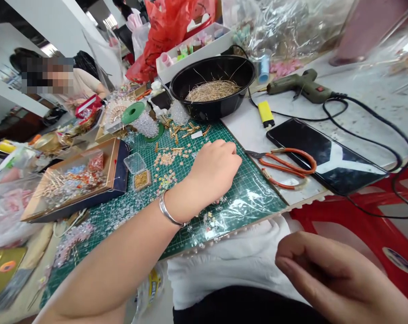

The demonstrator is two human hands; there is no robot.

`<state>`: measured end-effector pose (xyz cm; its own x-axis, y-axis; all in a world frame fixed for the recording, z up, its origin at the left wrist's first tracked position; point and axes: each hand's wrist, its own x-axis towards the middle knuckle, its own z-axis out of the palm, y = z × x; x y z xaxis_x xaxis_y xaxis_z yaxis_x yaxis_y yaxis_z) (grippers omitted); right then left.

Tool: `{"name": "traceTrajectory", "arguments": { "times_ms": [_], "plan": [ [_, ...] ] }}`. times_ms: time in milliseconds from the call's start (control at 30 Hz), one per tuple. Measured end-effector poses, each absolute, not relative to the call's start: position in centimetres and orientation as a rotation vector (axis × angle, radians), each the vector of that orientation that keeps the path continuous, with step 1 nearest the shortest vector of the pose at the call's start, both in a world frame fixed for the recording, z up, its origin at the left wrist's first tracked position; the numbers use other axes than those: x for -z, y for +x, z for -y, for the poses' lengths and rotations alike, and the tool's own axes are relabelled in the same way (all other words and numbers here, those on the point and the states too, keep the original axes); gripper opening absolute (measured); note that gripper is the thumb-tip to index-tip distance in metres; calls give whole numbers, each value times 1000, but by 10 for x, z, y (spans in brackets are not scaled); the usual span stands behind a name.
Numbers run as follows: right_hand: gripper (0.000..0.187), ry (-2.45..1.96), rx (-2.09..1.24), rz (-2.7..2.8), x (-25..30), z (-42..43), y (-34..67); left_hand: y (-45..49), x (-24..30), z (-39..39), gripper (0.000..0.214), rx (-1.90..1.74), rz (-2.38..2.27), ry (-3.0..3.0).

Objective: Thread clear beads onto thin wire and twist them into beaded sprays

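Note:
My left hand (215, 168), a silver bracelet (168, 211) at its wrist, is closed over the green cutting mat (258, 198). Its fingers curl downward, and whatever they may hold is hidden. Small flower-shaped beads (168, 157) lie to its left, gold-coloured pieces (180, 130) beyond it. Clear beads and tiny flowers (209, 220) lie on the mat under and in front of this hand. Above the lap at the lower right is my right hand (328, 270), thumb and fingers curled together, with nothing seen in it. Orange-handled scissors (292, 164) rest between both hands.
A black bowl (204, 108) of thin golden strands stands behind the mat. To the right are a yellow lighter (265, 113), a glue gun (301, 86) with its cord, and a dark phone (322, 148). A box of beaded sprays (116, 171) sits left; a person (85, 83) sits beyond.

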<state>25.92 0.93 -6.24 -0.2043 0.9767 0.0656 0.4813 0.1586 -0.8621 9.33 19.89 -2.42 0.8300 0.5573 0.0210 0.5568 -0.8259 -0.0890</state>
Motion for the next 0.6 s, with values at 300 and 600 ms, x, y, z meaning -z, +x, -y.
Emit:
{"name": "traceTrajectory", "arguments": {
  "times_ms": [300, 600],
  "plan": [
    [20, -1360, -981, 1530, 49, -18, 261, 82, -15, -185, 9, 734, 1195, -3141],
    [15, -1271, -554, 1618, 39, 9, 237, 48, -10, -59, 13, 1106, 1704, -3371]
  ]
}}
